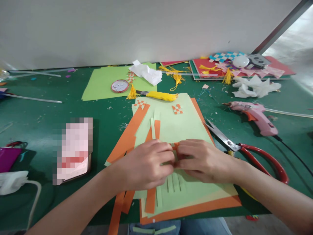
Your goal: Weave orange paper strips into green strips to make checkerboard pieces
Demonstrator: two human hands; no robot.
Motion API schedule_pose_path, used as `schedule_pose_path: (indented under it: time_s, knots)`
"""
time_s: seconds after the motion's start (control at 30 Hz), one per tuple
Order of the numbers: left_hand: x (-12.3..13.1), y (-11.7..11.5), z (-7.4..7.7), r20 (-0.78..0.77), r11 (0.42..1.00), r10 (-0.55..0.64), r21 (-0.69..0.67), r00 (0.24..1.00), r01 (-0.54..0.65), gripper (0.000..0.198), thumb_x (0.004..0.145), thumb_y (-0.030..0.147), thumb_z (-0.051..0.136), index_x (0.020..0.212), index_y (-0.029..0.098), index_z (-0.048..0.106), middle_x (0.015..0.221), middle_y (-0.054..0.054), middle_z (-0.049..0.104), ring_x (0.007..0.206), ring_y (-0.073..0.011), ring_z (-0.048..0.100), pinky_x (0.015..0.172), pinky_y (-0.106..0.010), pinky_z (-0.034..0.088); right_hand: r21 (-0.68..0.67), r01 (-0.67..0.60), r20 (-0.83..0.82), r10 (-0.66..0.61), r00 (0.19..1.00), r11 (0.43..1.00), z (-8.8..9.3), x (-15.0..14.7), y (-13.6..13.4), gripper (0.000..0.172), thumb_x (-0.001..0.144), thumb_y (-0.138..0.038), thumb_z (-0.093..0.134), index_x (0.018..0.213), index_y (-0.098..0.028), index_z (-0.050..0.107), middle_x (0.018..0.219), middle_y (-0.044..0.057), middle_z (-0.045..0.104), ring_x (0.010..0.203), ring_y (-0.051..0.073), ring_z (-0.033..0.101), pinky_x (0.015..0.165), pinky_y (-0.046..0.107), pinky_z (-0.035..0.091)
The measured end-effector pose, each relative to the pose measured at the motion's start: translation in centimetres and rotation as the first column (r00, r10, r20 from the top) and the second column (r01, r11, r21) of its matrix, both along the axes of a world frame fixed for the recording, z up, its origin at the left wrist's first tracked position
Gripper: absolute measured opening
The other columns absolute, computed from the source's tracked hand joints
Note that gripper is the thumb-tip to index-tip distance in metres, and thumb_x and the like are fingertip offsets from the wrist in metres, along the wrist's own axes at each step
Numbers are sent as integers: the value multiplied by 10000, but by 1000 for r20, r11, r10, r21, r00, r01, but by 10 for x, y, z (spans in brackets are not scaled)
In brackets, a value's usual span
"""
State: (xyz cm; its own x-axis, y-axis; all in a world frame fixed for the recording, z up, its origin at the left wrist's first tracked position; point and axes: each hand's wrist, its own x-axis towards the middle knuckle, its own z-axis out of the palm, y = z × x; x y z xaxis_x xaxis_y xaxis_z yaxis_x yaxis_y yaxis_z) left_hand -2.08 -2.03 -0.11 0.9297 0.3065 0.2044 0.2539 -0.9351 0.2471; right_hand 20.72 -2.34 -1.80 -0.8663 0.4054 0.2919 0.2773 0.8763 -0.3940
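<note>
Over the stack of pale green paper sheets (202, 189), my left hand (153, 164) and my right hand (199, 160) meet, fingers bent and pinched together. Between the fingertips shows a small piece of orange paper strip (175, 145); the rest of it is hidden by the fingers. Below them hang several narrow pale green strips (174, 183). Long orange strips (130, 135) lie beside and under my left hand. Two small woven checkered pieces, one at the right (177, 109) and one at the left (141, 104), rest toward the far end of the sheets.
Red-handled scissors (234, 147) lie open right of the sheets, near a pink glue gun (256, 114). A yellow cutter knife (161, 95) lies across the back. At left are a phone (75, 148) and a white charger (13, 182). Yellow tassels (177, 78) and crumpled tissue (148, 73) lie farther back.
</note>
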Motion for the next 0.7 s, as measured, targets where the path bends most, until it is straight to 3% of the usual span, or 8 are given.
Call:
schedule_pose_path:
  time_s: [0.23,0.7]
  knots:
    - [1,0,1,10,999,27,36,1000,-28,114,871,151,580,782,178,646,860,-29,665,917,-192,583,809,-328,463,12,-10,0,10,1000,1000,0,1,-1,250,908,-119,447,805,-164,671,725,48,548,685,165,421,607,298,318]
    - [-1,2,2,15,998,31,-51,999,-30,165,892,166,548,777,174,665,843,-30,674,921,-189,615,866,-328,466,-5,-34,12,34,999,999,3,0,-3,277,900,-96,410,788,-167,652,719,42,546,683,167,426,616,302,324]
